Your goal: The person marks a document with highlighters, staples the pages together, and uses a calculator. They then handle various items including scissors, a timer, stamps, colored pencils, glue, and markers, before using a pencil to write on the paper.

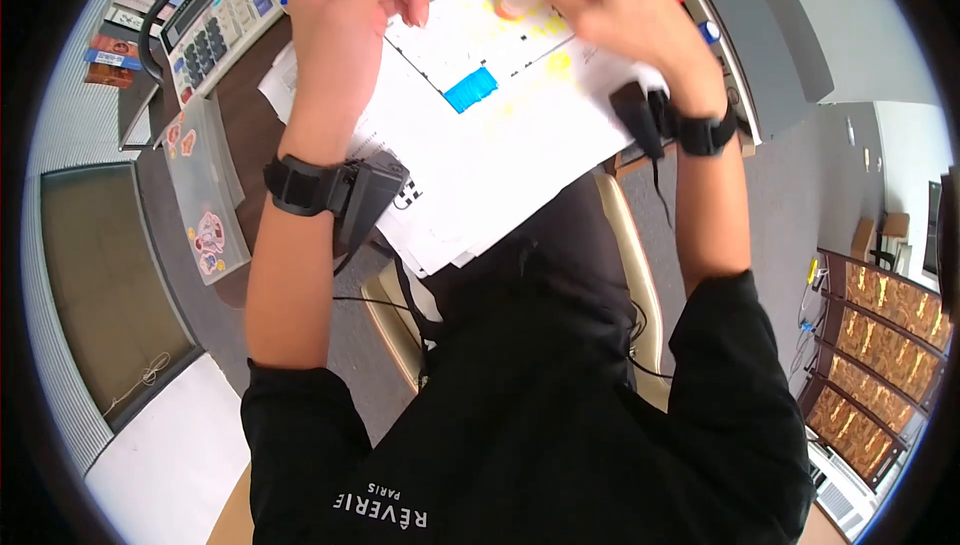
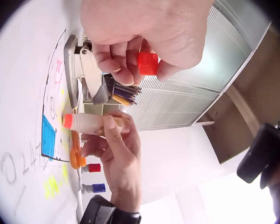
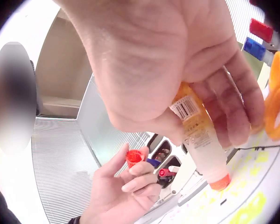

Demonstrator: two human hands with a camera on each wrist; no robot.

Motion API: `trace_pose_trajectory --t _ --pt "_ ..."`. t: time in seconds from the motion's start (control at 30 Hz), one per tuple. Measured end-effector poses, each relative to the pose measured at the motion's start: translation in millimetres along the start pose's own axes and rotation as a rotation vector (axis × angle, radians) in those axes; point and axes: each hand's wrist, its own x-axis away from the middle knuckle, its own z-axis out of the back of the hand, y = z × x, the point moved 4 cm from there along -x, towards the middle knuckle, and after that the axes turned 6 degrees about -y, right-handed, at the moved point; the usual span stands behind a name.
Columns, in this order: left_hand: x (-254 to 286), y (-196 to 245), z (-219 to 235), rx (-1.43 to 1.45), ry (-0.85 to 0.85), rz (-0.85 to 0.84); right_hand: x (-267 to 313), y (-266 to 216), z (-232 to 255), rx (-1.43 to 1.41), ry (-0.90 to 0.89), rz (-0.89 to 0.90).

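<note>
A glue bottle [image 3: 203, 140] with an orange label, clear body and red-orange tip is gripped by my right hand [image 2: 119, 163], tip pointing down at the marked paper [image 1: 470, 165]. In the right wrist view the tip is at or just over the sheet; contact cannot be told. My left hand [image 1: 345, 35] pinches a small red cap [image 2: 148, 63] between thumb and fingers, raised off the paper. A blue rectangle [image 1: 470, 90] lies on the sheet inside drawn black lines, with yellow marks around it.
Orange scissors [image 2: 75, 151] lie beyond the paper, near red and blue capped markers [image 2: 94, 188]. A stapler [image 2: 91, 70] and a pencil holder stand at the back. The telephone [image 1: 215, 40] is at the left, near a clear sticker-covered folder [image 1: 205, 195].
</note>
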Motion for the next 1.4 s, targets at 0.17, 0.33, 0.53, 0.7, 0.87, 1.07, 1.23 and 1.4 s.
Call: trace_pose_trajectory --t 0.17,0.33,0.53,0.7,0.87,1.07,1.23,1.4 --pt "1.3 5.7 -12.3 0.042 -0.019 -0.007 33.8 6.2 -16.9 -0.041 0.218 -0.061" --pt "0.7 5.8 -17.4 -0.067 -0.02 0.01 50.2 19.4 -37.2 -0.494 0.42 -0.203" --pt "3.2 2.5 -22.2 -0.154 -0.058 0.073 52.6 19.8 -41.6 -1.068 0.495 -0.155" --pt "5.4 -2.1 -25.7 -0.093 -0.081 0.212 55.5 14.8 -50.3 -1.26 0.533 -0.077" --pt "11.1 0.3 -36.5 -0.123 -0.185 0.261 56.1 15.6 -54.7 -1.199 0.447 -0.067" --pt "10.4 0.5 -36.3 -0.143 -0.149 0.22 56.6 11.6 -53.1 -1.14 0.346 -0.077" --pt "11.7 -2.5 -35.7 -0.173 -0.154 0.246 59.3 13.3 -52.1 -1.08 0.341 -0.01" --pt "11.4 -0.5 -31.9 -0.192 -0.13 0.253 57.1 12.9 -55.6 -1.134 0.316 -0.023"
